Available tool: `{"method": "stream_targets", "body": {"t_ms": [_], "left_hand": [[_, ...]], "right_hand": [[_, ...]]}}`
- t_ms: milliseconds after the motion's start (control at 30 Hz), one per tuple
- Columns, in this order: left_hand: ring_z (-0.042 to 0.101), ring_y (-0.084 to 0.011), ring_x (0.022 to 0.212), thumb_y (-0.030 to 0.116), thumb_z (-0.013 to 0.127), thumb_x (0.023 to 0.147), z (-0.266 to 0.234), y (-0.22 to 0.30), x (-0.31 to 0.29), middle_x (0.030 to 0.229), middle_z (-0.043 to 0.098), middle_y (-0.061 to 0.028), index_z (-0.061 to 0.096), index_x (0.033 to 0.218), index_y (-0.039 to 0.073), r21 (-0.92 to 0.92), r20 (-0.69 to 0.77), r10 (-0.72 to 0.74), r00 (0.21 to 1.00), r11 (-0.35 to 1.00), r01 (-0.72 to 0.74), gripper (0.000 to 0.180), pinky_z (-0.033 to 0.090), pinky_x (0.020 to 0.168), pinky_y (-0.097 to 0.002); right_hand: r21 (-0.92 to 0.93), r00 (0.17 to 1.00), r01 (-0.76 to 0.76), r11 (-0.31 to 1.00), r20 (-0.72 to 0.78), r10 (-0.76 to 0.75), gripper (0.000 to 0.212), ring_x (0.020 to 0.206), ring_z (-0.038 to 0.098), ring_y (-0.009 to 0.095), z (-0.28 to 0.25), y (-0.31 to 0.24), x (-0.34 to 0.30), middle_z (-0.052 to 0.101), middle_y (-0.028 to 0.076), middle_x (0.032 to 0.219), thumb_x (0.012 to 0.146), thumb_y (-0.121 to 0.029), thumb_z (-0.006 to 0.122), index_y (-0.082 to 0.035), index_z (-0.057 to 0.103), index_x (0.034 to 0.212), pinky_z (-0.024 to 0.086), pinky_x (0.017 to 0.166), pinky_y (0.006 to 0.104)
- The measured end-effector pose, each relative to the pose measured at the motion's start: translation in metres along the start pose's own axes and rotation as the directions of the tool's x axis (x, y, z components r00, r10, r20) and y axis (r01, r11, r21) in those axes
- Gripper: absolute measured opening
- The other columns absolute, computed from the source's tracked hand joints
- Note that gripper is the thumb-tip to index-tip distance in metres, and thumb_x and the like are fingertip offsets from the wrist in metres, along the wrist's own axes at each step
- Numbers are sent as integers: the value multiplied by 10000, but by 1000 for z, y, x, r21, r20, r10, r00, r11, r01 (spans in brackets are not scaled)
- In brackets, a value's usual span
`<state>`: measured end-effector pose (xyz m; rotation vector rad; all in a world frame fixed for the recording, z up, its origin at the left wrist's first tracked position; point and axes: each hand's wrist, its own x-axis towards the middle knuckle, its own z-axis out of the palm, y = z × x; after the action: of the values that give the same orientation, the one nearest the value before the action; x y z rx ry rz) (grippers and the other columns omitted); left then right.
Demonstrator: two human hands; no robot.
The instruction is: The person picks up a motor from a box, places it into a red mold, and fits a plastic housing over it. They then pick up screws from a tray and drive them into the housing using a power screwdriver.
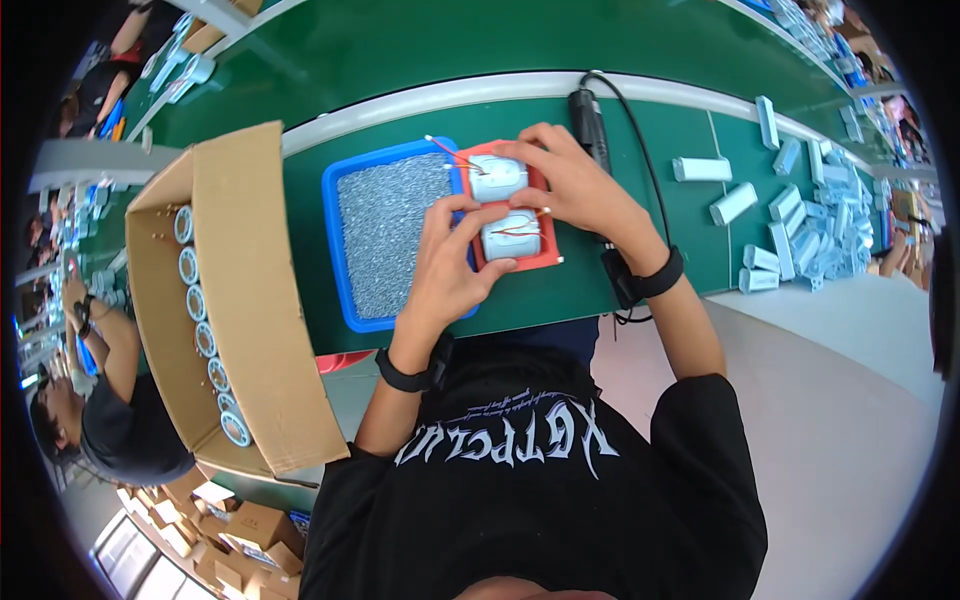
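Two pale blue-white plastic housings with thin red and white wires sit side by side in a red fixture (546,262). My left hand (448,268) grips the nearer housing (512,238), its thumb at the near edge and its fingers along the far side. Around the farther housing (497,180) close the thumb and fingers of my right hand (578,185). Wires with small white connectors stick out to the left of the farther housing. Touching the fixture's left side is a blue tray (334,235) full of small grey metal pieces, probably screws.
A cardboard box (245,300) with a row of pale blue rings stands at left. A black electric screwdriver (588,125) with its cable lies beyond my right hand. Loose pale blue housings (735,203) are spread and piled at right. Another person (125,400) sits at far left.
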<state>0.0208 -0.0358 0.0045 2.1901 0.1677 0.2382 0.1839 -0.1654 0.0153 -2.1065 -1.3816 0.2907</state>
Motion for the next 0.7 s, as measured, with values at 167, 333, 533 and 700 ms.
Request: {"method": "stream_targets", "body": {"t_ms": [167,333,533,700], "left_hand": [[459,-326,1053,85,799,597,2,-4,0,1118,470,-121,585,1104,90,28,-8,40,999,999,-40,551,405,914,-404],[459,-311,1088,73,774,638,-11,3,-6,1164,477,-114,573,1163,81,-22,68,2,998,1000,-1,562,402,924,-390],[485,-319,1046,85,689,753,-40,5,14,1125,521,-148,554,1181,39,66,-42,-52,998,996,54,451,405,910,-395],[506,-307,1018,72,583,844,-30,9,38,1079,542,-169,541,1199,12,165,-111,37,993,986,-18,363,415,885,-381]], "right_hand": [[-28,994,-34,999,-105,31,479,1063,514,297,-24,-7,-22,572,123,1131,773,-104,662,-91,528,1233,435,894,365],[-365,896,-376,852,-378,233,457,1033,526,333,-100,37,-74,570,124,1132,777,0,574,-109,526,1218,440,878,390],[-646,850,-517,562,-307,428,482,968,538,362,-71,113,-121,577,126,1057,694,34,582,-126,528,1146,463,803,432],[-588,862,-502,634,-285,419,395,949,561,278,-73,97,-93,572,109,991,715,20,612,-113,515,1074,467,776,377]]}}
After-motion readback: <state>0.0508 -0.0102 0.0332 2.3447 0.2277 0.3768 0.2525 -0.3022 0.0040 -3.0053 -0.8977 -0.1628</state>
